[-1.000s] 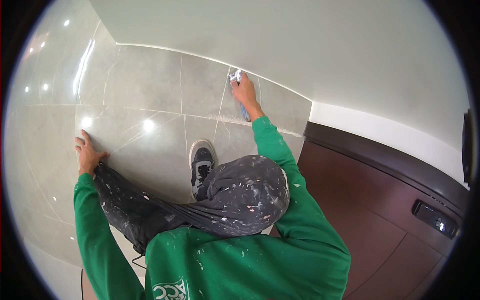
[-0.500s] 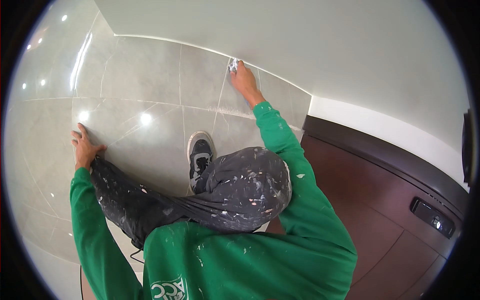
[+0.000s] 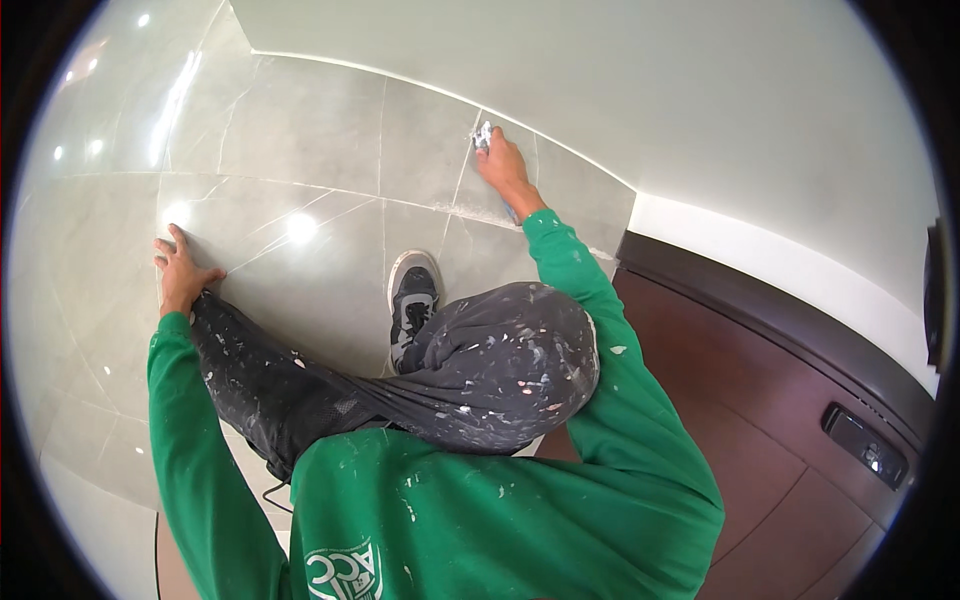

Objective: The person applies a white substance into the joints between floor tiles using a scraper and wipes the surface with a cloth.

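Right hand (image 3: 508,168): closed around the tool, upper centre of the frame; its fingers hide most of the grip from me.
Left hand (image 3: 182,278): fingers spread wide, holding nothing I can see, mid-left beside the dark trousers (image 3: 265,385); I cannot tell from here whether it presses on the knee or the floor.
Tool (image 3: 483,135): in the right hand, upper centre, near the foot of the wall; its end is smeared white, and a bluish part shows by the wrist. Whether that end touches the floor, I cannot make out.
Floor (image 3: 300,125): glossy grey tiles with pale joints, across the left and centre.
Residue (image 3: 475,213): a rough whitish streak along a joint, just below the right hand.
Wall (image 3: 620,80): pale grey, upper right, a white line along its foot.
Shoe (image 3: 414,305): centre of the frame, on the tiles.
Door (image 3: 720,400): brown, lower right, with a black lock (image 3: 865,445).
Progress: I judge the work under way, not finished: the tool carries white matter and is in hand. The streak lies uncleared on the joint; how much else is done or left, my view does not show.
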`<state>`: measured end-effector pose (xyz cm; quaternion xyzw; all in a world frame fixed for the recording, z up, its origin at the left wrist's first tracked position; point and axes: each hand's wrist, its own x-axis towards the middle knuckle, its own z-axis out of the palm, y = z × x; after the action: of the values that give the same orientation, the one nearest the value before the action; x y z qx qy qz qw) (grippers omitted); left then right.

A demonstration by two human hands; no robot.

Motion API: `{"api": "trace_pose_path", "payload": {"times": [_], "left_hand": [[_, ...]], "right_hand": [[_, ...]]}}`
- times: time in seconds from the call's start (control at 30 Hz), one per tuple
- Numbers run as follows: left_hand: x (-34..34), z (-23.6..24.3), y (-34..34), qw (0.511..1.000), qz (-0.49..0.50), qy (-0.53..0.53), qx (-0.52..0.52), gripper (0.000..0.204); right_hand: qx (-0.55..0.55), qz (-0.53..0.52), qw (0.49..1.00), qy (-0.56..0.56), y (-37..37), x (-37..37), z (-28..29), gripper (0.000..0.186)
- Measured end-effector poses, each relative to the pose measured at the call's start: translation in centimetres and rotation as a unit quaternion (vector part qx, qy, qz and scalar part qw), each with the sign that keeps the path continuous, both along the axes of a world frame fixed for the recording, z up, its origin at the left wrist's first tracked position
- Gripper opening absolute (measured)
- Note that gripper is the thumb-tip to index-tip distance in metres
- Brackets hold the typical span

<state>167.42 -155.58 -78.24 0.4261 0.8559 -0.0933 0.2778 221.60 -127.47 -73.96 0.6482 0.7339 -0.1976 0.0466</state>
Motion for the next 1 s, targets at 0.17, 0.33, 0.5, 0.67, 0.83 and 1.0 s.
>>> {"api": "trace_pose_path", "payload": {"times": [0.17, 0.33, 0.5, 0.67, 0.83, 1.0], "left_hand": [[0.2, -0.1, 0.1, 1.0, -0.002, 0.01, -0.003, 0.143], [0.1, -0.5, 0.1, 1.0, -0.009, 0.012, -0.014, 0.144], [0.0, -0.7, 0.2, 1.0, -0.006, 0.012, -0.016, 0.146], [0.0, -0.8, 0.2, 1.0, 0.008, -0.011, -0.005, 0.146], [0.1, -0.7, 0.3, 1.0, 0.01, -0.007, -0.007, 0.145], [0.2, -0.2, 0.2, 1.0, 0.016, -0.002, -0.011, 0.145]], "right_hand": [[-0.002, 0.021, 1.0, 0.014, -2.2, 0.5, -0.2, 0.038], [0.003, 0.016, 0.999, 0.035, -4.8, 0.7, -0.7, 0.036], [-0.024, 0.01, 0.999, 0.031, -8.6, 0.9, -0.6, 0.036], [-0.032, -0.011, 0.999, 0.023, -13.6, 1.0, -0.7, 0.042], [-0.033, -0.011, 0.999, 0.035, -15.0, 0.9, -0.3, 0.038], [-0.04, -0.052, 0.995, 0.078, -12.8, 1.0, 0.9, 0.039]]}}
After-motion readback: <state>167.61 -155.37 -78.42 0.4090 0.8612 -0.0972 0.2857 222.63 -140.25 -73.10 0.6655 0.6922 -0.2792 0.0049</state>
